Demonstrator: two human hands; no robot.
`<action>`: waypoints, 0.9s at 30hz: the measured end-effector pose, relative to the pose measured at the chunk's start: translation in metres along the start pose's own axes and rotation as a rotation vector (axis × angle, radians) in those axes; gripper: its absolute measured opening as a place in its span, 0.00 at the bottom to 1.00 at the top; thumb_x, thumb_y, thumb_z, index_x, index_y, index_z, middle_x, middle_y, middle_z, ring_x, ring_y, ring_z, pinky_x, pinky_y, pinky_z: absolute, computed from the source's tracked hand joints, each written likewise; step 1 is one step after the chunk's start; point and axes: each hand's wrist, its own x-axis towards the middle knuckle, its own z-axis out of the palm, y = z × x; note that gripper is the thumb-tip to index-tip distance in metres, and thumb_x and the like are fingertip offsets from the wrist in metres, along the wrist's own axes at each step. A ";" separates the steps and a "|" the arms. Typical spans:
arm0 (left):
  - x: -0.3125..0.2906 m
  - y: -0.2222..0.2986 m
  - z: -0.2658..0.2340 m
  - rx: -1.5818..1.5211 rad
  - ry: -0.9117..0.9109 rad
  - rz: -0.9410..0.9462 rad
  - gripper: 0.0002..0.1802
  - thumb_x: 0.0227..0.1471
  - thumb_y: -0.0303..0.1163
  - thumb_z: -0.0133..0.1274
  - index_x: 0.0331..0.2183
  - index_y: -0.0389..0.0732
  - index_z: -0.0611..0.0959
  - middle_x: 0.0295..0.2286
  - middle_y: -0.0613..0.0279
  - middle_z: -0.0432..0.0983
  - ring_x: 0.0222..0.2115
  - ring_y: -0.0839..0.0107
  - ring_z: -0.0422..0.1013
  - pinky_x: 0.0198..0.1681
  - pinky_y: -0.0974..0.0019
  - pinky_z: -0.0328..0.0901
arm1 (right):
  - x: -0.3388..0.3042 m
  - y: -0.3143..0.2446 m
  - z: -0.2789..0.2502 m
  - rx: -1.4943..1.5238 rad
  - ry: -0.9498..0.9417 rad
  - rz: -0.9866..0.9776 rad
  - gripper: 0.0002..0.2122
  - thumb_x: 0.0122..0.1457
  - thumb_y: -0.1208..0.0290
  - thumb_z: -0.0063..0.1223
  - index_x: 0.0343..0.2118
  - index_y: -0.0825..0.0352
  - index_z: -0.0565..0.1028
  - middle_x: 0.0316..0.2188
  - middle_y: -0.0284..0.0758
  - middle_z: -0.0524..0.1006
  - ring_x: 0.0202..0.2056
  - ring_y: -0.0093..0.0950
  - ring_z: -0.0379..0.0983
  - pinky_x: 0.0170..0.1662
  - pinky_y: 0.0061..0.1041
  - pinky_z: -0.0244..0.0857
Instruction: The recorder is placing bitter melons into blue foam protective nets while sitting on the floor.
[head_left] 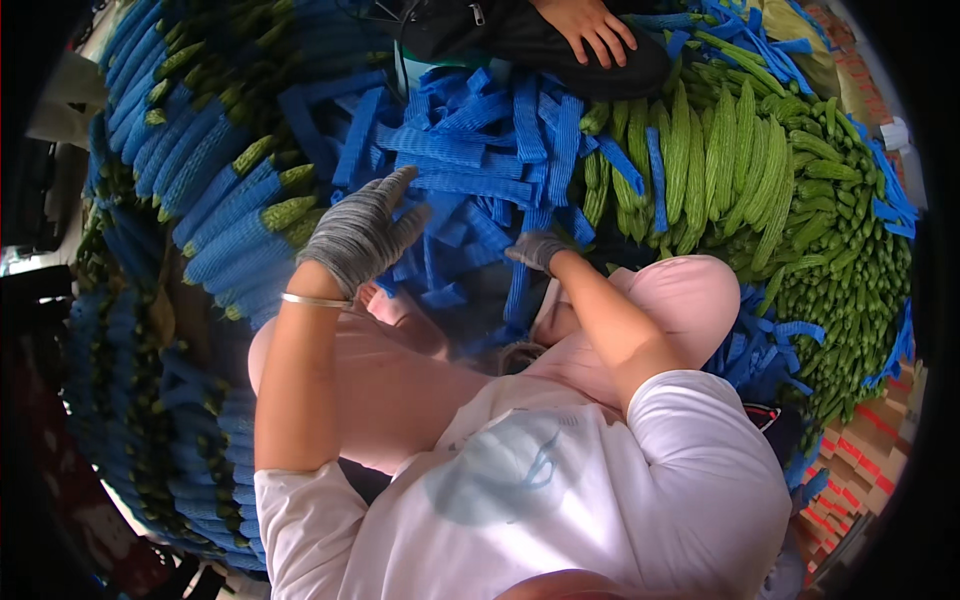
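Note:
My left hand (355,235), in a grey knit glove, is over the left side of a pile of blue mesh sleeves (450,150). Its fingers stretch out with the thumb apart, and nothing shows in it. In front of my right knee, my gloved right hand (540,250) has its fingers curled on a blue mesh sleeve (517,285) that hangs below it; the fingertips are partly hidden. Bare green bitter melons (720,160) lie in a row to the right of the sleeve pile. On the left, bitter melons in blue sleeves (215,160) are stacked with green ends showing.
A large heap of bitter melons (840,270) spreads along the right, with loose blue sleeves (770,345) beside my right knee. Across the pile sits another person in black, a hand (590,28) resting on the leg. Cardboard boxes (860,450) with red bands stand at the lower right.

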 end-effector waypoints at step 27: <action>-0.035 0.061 0.066 -1.702 -0.070 -0.055 0.10 0.52 0.30 0.53 0.37 0.40 0.76 0.28 0.68 0.74 0.28 0.77 0.71 0.24 0.78 0.66 | -0.187 -0.084 -0.093 1.299 0.207 -0.727 0.21 0.56 0.68 0.54 0.52 0.65 0.67 0.41 0.31 0.73 0.40 0.18 0.68 0.43 0.19 0.65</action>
